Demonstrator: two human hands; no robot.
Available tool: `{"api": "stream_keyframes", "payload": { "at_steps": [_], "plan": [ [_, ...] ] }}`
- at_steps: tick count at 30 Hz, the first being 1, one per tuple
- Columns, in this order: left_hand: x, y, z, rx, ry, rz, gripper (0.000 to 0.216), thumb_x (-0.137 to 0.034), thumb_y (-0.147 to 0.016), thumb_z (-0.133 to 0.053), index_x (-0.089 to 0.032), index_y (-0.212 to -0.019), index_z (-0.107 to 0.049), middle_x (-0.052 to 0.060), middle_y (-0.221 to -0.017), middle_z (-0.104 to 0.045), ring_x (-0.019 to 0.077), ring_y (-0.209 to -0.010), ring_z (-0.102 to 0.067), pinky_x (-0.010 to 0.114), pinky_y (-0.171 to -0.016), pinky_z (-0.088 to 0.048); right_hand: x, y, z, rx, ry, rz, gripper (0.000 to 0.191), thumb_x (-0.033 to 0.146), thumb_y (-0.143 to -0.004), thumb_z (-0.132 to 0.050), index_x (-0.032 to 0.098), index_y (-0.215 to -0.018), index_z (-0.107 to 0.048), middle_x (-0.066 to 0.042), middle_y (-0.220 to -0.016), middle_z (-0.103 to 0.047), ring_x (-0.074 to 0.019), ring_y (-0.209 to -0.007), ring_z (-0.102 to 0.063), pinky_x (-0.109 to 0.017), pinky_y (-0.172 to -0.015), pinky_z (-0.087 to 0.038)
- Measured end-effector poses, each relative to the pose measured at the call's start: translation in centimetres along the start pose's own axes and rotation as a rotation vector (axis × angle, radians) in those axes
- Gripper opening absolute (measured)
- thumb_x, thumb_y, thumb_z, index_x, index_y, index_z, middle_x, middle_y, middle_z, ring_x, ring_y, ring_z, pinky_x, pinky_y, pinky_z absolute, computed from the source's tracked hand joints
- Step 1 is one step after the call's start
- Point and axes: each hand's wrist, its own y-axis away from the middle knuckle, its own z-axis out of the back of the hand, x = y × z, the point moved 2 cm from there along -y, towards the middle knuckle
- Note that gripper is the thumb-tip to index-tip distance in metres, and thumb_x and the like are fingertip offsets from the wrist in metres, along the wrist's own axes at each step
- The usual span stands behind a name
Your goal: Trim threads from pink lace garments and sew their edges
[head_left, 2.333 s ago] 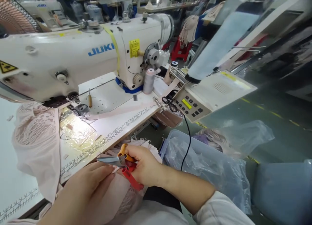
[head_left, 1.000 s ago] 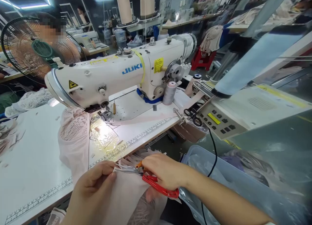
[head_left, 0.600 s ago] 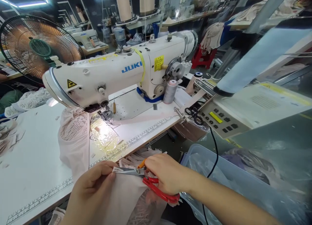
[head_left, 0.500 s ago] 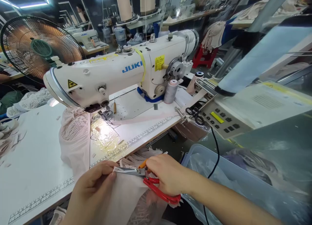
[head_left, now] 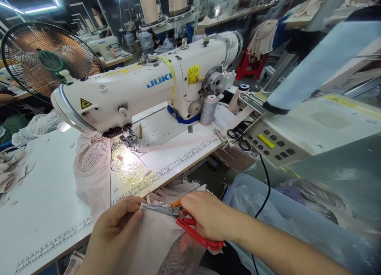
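Note:
My left hand (head_left: pixel 119 229) pinches the upper edge of a pale pink fabric piece with lace (head_left: pixel 157 235) between thumb and fingers. My right hand (head_left: pixel 205 217) is closed around scissors (head_left: pixel 190 227) with red and orange handles. The blades lie along the fabric's top edge, their tips close to my left fingertips. Below the blades the fabric hangs down in front of the table, its lace part partly see-through. Behind my hands, a lace garment piece (head_left: pixel 92 168) lies over the table edge, left of the sewing machine's needle area.
A white sewing machine (head_left: pixel 119 92) stands on the table (head_left: pixel 44 203), with a thread cone (head_left: pixel 208 110) beside it. A control box (head_left: pixel 274 144) juts in at right, its black cable hanging down. Below is a blue plastic bin (head_left: pixel 238 187). A fan (head_left: pixel 50 60) stands at back left.
The view has shifted slightly. The scissors look more closed along the fabric's edge, and the white strip seen over the blades no longer shows. Both hands keep their holds.

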Motion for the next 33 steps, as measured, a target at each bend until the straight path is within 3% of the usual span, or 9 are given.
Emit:
{"api": "stream_keyframes", "payload": {
  "at_steps": [5, 14, 18, 21, 24, 28, 33],
  "plan": [
    [0.0, -0.2, 0.1, 0.010, -0.018, -0.020, 0.021, -0.041, -0.075, -0.067, -0.021, -0.068, -0.069, 0.007, -0.093, -0.071, 0.0227, -0.089, -0.063, 0.027, -0.075, -0.052, 0.3, 0.2, 0.3, -0.052, -0.032, 0.002, 0.020, 0.032, -0.074, -0.060, 0.016, -0.086, -0.058, -0.009, -0.083, -0.066, -0.0223, -0.069, -0.060, -0.029, -0.054, -0.030],
    [0.4, -0.1, 0.2, 0.012, 0.026, 0.064, 0.019, -0.038, -0.074, -0.069, -0.021, -0.067, -0.067, 0.005, -0.092, -0.070, 0.0210, -0.089, -0.063, 0.025, -0.075, -0.050, 0.5, -0.3, -0.1, -0.037, -0.033, 0.003, 0.017, 0.033, -0.079, -0.057, 0.017, -0.077, -0.057, -0.009, -0.076, -0.066, -0.0200, -0.063, -0.057, -0.029, -0.050, -0.024],
    [1.0, -0.4, 0.6, 0.125, 0.025, 0.031, 0.020, -0.039, -0.078, -0.066, -0.021, -0.070, -0.069, 0.007, -0.095, -0.070, 0.0206, -0.089, -0.063, 0.024, -0.075, -0.051, 0.1, -0.4, -0.5, -0.084, -0.116, -0.011, 0.024, 0.029, -0.079, -0.061, 0.019, -0.065, -0.045, -0.005, -0.068, -0.061, -0.0170, -0.060, -0.052, -0.027, -0.051, -0.023],
    [1.2, -0.5, 0.8, 0.162, 0.039, 0.039, 0.026, -0.044, -0.080, -0.064, -0.020, -0.074, -0.070, 0.008, -0.097, -0.070, 0.0219, -0.089, -0.064, 0.026, -0.075, -0.052, -0.6, -0.2, -0.5, -0.149, -0.313, -0.027, 0.038, 0.030, -0.076, -0.067, 0.021, -0.062, -0.033, 0.001, -0.064, -0.053, -0.0130, -0.057, -0.046, -0.024, -0.051, -0.025],
    [1.3, -0.4, 1.0, 0.132, 0.060, 0.060, 0.027, -0.047, -0.079, -0.066, -0.020, -0.075, -0.071, 0.008, -0.095, -0.071, 0.0229, -0.090, -0.064, 0.027, -0.075, -0.053, -1.3, 0.1, -0.1, -0.308, -0.422, 0.006, 0.044, 0.032, -0.072, -0.071, 0.023, -0.065, -0.029, 0.004, -0.066, -0.046, -0.0113, -0.057, -0.039, -0.024, -0.053, -0.028],
    [1.3, -0.2, 1.0, 0.150, 0.094, 0.053, 0.025, -0.046, -0.079, -0.067, -0.022, -0.078, -0.072, 0.007, -0.091, -0.072, 0.0223, -0.089, -0.065, 0.027, -0.078, -0.053, -1.4, -0.2, 0.2, -0.453, -0.515, 0.100, 0.046, 0.035, -0.062, -0.081, 0.022, -0.069, -0.038, 0.003, -0.071, -0.049, -0.0130, -0.062, -0.045, -0.025, -0.057, -0.035],
    [0.9, 0.2, 0.5, 0.250, 0.080, 0.024, 0.031, -0.048, -0.083, -0.060, -0.020, -0.075, -0.069, 0.006, -0.083, -0.069, 0.0203, -0.079, -0.063, 0.025, -0.068, -0.051, 0.9, -1.2, 1.0, -0.510, -0.778, 0.230, 0.049, 0.053, -0.060, -0.081, 0.020, -0.085, -0.054, -0.001, -0.081, -0.060, -0.0180, -0.075, -0.057, -0.029, -0.067, -0.047]
  ]
}}
